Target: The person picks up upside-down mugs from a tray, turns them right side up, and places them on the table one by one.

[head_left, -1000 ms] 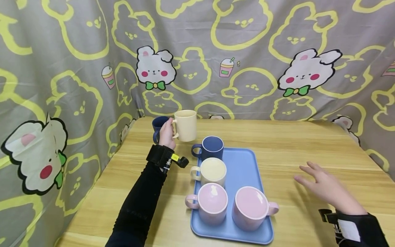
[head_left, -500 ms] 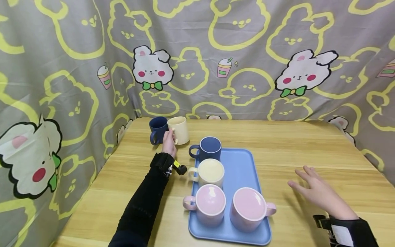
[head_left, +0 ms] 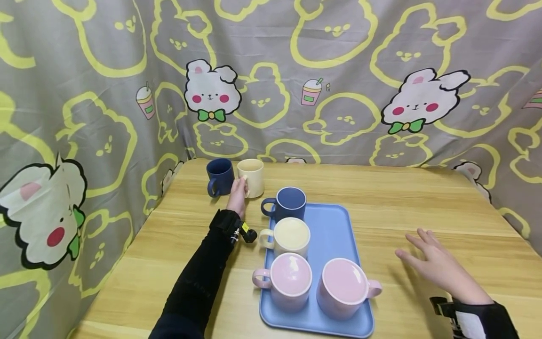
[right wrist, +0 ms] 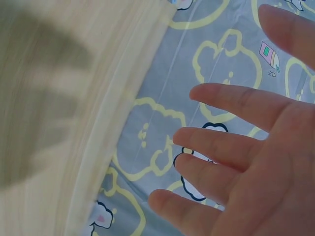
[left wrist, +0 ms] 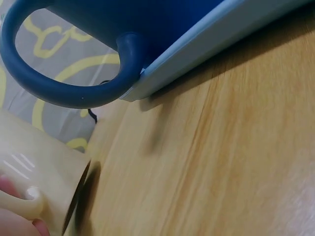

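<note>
My left hand [head_left: 238, 197] grips the handle of a cream mug [head_left: 255, 180] at the back left of the table; in the left wrist view a dark shadow lies along this mug's base [left wrist: 69, 172]. Just left of it stands a dark blue mug [head_left: 221, 178]. On the blue tray [head_left: 330, 230] are another dark blue mug [head_left: 290, 207], a second cream mug [head_left: 292, 238], and two pink mugs, one at left [head_left: 290, 280] and one at right [head_left: 343, 289]. My right hand [head_left: 440, 266] holds nothing, its fingers spread over the table right of the tray.
The wooden table [head_left: 406, 197] ends at a grey patterned curtain [head_left: 347, 84] behind and at the left. Handles of the tray's left-hand mugs stick out over its left rim. The right pink mug's handle points right, past the tray edge.
My left hand has moved the cream mug down and slightly left, then a little right, leaving a small gap beside the back dark blue mug. My right hand has shifted slightly left.
</note>
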`<state>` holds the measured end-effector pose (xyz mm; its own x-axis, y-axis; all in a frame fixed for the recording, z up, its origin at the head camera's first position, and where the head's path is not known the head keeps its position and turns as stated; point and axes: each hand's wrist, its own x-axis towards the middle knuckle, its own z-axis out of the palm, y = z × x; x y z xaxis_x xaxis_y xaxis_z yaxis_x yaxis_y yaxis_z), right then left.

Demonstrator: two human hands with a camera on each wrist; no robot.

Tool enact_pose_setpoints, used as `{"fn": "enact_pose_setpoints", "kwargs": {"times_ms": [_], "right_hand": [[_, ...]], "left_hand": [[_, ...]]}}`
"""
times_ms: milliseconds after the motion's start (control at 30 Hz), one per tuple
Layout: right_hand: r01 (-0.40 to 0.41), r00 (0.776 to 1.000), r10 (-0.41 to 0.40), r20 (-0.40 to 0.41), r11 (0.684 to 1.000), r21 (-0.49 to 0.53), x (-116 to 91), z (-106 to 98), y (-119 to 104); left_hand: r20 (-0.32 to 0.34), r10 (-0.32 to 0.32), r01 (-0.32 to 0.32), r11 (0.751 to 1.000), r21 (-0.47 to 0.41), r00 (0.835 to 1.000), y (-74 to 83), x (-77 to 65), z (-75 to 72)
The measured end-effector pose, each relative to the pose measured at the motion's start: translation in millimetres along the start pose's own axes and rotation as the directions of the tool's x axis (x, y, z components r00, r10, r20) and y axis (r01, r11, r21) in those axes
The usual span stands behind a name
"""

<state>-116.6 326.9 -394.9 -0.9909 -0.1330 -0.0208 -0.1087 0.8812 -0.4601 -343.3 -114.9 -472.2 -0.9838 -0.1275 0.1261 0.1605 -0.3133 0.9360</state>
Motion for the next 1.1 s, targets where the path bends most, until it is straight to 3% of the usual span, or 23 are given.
{"fn": "enact_pose_setpoints", "kwargs": {"times_ms": [133, 200, 267, 367, 500, 600, 700, 800, 867, 967, 1033, 1100], "right_hand": [[0.004, 1.000, -0.004, 0.004, 1.000, -0.001, -2, 1, 1], [0.009, 1.000, -0.009, 0.006, 1.000, -0.008, -3, 1, 1], [0.013, 1.000, -0.013, 0.006, 1.000, -0.017, -3, 2, 1], [0.019, 1.000, -0.019, 0.005, 0.999, -0.029, -2, 3, 1], [0.021, 1.000, -0.020, 0.008, 0.999, -0.037, -1, 4, 0], [0.017, 1.000, -0.017, 0.013, 0.999, -0.032, -2, 5, 1], [0.015, 1.000, -0.015, 0.018, 0.999, -0.030, -2, 6, 1], [0.020, 1.000, -0.019, 0.023, 0.999, -0.035, -3, 8, 3], [0.024, 0.999, -0.023, 0.022, 0.999, -0.040, -2, 9, 3], [0.030, 0.999, -0.029, 0.021, 0.998, -0.048, -1, 11, 2], [0.035, 0.999, -0.034, 0.021, 0.998, -0.059, -1, 12, 2], [0.035, 0.999, -0.034, 0.027, 0.997, -0.069, 0, 13, 2]], "left_hand": [[0.036, 0.017, -0.019, 0.999, 0.043, 0.999, -78.5, 57.0, -36.4], [0.037, 0.016, -0.019, 0.996, 0.089, 0.999, -98.4, 70.2, -46.1], [0.046, 0.003, -0.008, 0.992, 0.124, 0.999, -106.5, 73.7, -50.0], [0.044, -0.039, 0.031, 0.987, 0.160, 0.998, -92.3, 59.9, -44.4], [0.066, -0.043, 0.033, 0.988, 0.148, 0.997, -71.5, 41.5, -36.2], [0.084, -0.005, -0.007, 0.990, 0.141, 0.996, -75.4, 44.1, -38.0], [0.078, -0.032, 0.019, 0.986, 0.164, 0.996, -75.1, 47.1, -38.5], [0.073, -0.011, -0.003, 0.981, 0.193, 0.997, -77.9, 48.1, -38.8], [0.068, -0.036, 0.018, 0.971, 0.240, 0.997, -63.2, 38.3, -33.5], [0.060, -0.073, 0.050, 0.943, 0.330, 0.996, -23.5, 10.1, -17.1], [0.036, -0.135, 0.108, 0.902, 0.419, 0.990, 11.9, -13.8, -4.0], [0.005, -0.174, 0.146, 0.841, 0.522, 0.985, 39.7, -33.4, 5.5]]}}
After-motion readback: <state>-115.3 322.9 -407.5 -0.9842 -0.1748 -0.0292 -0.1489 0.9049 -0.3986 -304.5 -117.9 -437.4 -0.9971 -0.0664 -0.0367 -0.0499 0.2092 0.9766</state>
